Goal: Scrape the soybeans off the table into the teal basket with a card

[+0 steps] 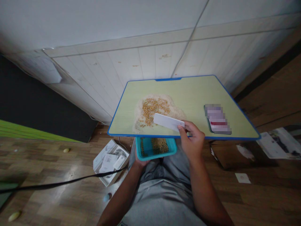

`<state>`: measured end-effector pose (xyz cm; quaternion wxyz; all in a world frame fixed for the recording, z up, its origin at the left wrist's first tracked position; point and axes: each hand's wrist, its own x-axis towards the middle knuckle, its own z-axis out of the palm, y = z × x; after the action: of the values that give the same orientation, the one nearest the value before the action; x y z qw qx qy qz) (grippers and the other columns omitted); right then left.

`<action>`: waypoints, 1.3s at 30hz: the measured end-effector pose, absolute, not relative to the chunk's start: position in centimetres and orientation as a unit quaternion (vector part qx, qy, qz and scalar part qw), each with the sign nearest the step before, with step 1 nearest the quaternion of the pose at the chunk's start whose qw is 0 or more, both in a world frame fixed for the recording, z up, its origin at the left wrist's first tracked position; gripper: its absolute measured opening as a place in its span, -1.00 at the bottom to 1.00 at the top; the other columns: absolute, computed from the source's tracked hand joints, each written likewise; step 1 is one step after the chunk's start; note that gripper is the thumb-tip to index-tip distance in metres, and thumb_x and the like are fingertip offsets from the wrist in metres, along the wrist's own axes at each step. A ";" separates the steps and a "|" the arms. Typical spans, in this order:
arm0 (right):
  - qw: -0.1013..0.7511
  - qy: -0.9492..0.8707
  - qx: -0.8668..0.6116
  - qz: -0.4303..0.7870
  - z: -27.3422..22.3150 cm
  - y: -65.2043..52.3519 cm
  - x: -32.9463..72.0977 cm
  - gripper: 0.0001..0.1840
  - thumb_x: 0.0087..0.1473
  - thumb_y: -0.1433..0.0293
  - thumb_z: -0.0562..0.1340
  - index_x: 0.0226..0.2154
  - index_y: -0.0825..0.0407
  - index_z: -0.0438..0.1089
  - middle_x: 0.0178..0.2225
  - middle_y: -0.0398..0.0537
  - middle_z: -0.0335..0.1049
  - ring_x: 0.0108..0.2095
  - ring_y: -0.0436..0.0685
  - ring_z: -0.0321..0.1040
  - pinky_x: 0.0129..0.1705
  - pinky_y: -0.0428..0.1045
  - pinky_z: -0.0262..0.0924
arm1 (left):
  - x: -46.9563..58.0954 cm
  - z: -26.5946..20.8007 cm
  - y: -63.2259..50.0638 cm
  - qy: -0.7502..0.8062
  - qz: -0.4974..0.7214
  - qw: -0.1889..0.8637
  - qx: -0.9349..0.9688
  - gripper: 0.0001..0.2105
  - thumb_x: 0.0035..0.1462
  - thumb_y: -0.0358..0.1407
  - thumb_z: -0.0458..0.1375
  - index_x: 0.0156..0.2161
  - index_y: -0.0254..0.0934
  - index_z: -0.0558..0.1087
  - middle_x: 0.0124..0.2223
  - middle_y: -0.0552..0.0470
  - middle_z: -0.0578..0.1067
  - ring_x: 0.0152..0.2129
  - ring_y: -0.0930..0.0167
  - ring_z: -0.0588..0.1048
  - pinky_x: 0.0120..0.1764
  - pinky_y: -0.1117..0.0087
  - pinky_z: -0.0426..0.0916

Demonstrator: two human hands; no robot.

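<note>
Between the thumb and fingers of my right hand (191, 138) is a flat white plastic piece (166, 121), its far end over the pile. Yellow soybeans (150, 108) lie in the middle of a spread of pale grains (176, 110) on the table. My left hand (140, 160) supports a teal plastic basket (174, 147) from below, just under the table's front edge. Greenish-yellow beans (160, 146) cover part of the basket's bottom. Most of the left hand's fingers are hidden beneath the basket.
The small green table (192, 91) has a blue rim and stands against a panelled wall. A phone (217, 119), its screen blurred, lies on the right. On the floor are a white box (110, 163) of papers and a cardboard box (228, 153). A black strap (70, 181) crosses the left.
</note>
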<state>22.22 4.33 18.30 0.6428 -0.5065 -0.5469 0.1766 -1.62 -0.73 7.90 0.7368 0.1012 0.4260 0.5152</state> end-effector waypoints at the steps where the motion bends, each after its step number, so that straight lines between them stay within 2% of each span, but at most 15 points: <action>1: 0.644 -0.545 -0.509 0.172 18.3 4.3 22.3 -0.81 0.40 0.19 0.48 -0.14 -0.10 0.82 -0.28 -0.06 0.83 -0.37 0.20 0.65 -0.29 0.03 0.55 | -1.6 8.0 -0.8 0.426 0.513 0.737 0.105 -0.14 0.58 0.40 0.08 0.69 -0.03 0.59 0.73 -0.11 0.61 0.78 -0.25 0.39 0.75 -0.39 0.33; 5: 0.644 -0.548 -0.509 0.164 18.2 4.3 22.4 -0.83 0.40 0.23 0.47 -0.13 -0.09 0.82 -0.25 -0.05 0.85 -0.35 0.20 0.67 -0.27 0.03 0.55 | -1.7 8.0 -0.8 0.422 0.505 0.746 0.104 -0.13 0.55 0.42 0.10 0.65 -0.03 0.63 0.71 -0.11 0.63 0.77 -0.25 0.40 0.74 -0.39 0.37; 12: 0.635 -0.557 -0.500 0.190 18.5 4.2 22.1 -0.83 0.39 0.23 0.47 -0.16 -0.09 0.82 -0.29 -0.06 0.83 -0.37 0.20 0.64 -0.27 0.03 0.55 | -1.9 7.2 -0.6 0.434 0.500 0.742 0.107 -0.13 0.46 0.41 0.22 0.66 0.04 0.57 0.74 -0.01 0.59 0.78 -0.10 0.41 0.70 -0.20 0.49; 22: 0.621 -0.557 -0.512 0.204 18.6 4.1 22.1 -0.74 0.43 0.10 0.49 -0.16 -0.10 0.81 -0.30 -0.04 0.81 -0.37 0.22 0.61 -0.28 0.05 0.54 | -2.0 7.1 -0.7 0.437 0.505 0.738 0.097 -0.12 0.41 0.35 0.31 0.67 0.01 0.58 0.68 -0.08 0.66 0.76 -0.15 0.44 0.70 -0.27 0.48; 27: 0.627 -0.554 -0.505 0.212 18.5 4.1 21.9 -0.76 0.41 0.12 0.49 -0.16 -0.10 0.81 -0.28 -0.03 0.83 -0.36 0.23 0.64 -0.27 0.06 0.55 | -1.7 7.9 -0.6 0.419 0.519 0.738 0.105 -0.17 0.48 0.36 0.25 0.67 0.06 0.59 0.72 0.01 0.62 0.78 -0.15 0.40 0.72 -0.27 0.46; 34: 0.629 -0.556 -0.496 0.223 18.5 4.1 21.8 -0.80 0.37 0.18 0.49 -0.15 -0.09 0.83 -0.29 -0.05 0.84 -0.38 0.21 0.63 -0.27 0.05 0.54 | -1.9 7.3 -0.7 0.438 0.516 0.724 0.133 -0.10 0.37 0.38 0.37 0.67 0.10 0.58 0.70 0.01 0.63 0.78 -0.14 0.41 0.71 -0.26 0.49; 39: 0.624 -0.558 -0.495 0.234 18.6 4.0 21.7 -0.79 0.37 0.16 0.49 -0.14 -0.09 0.83 -0.29 -0.05 0.84 -0.37 0.22 0.62 -0.26 0.06 0.55 | -1.9 6.7 -0.2 0.431 0.510 0.735 0.120 -0.08 0.35 0.40 0.35 0.67 0.07 0.57 0.73 -0.03 0.59 0.77 -0.12 0.43 0.67 -0.24 0.55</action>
<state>21.65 4.04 18.62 0.6236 -0.4954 -0.5577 0.2338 -1.86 -0.20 6.65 0.7349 0.1201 0.4310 0.5096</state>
